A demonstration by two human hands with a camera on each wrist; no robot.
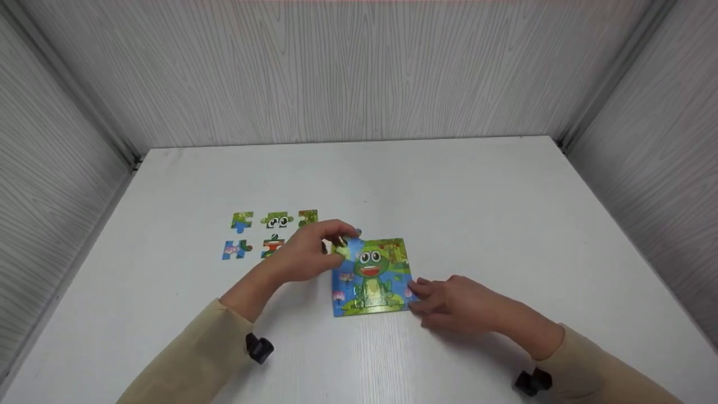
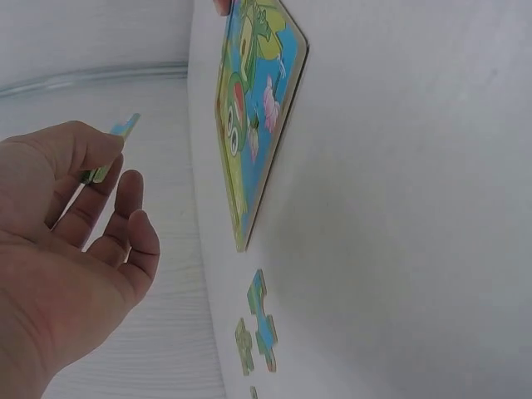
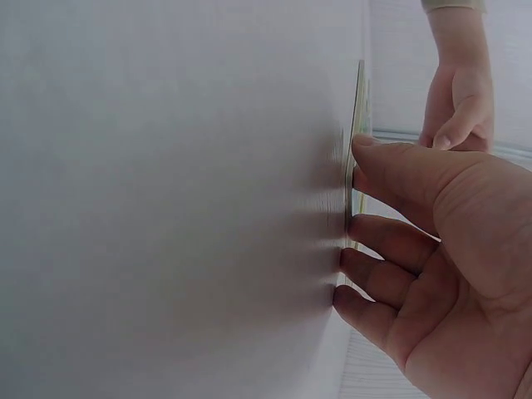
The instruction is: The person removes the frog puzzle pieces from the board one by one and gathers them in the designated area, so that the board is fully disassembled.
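Observation:
A square jigsaw puzzle (image 1: 370, 300) with a smiling green frog lies on the white table. My left hand (image 1: 308, 249) pinches a blue-and-green puzzle piece (image 1: 353, 247) between thumb and fingers, over the puzzle's far left corner. In the left wrist view, that puzzle piece (image 2: 125, 127) is tilted and seen nearly edge-on, while the other fingers curl loosely. My right hand (image 1: 463, 303) rests its fingertips against the puzzle's right edge, close to the near right corner. From the right wrist, the thumb and relaxed fingers (image 3: 374, 316) show along the thin puzzle edge (image 3: 359, 91).
Left of the puzzle, several loose pieces lie in two rows: a leafy piece (image 1: 242, 220), one with eyes (image 1: 276, 220), a green one (image 1: 308, 216), a pink-flower piece (image 1: 235, 249) and a red-mouth piece (image 1: 272, 247). Grey wood-grain walls (image 1: 359, 73) enclose the table's back and sides.

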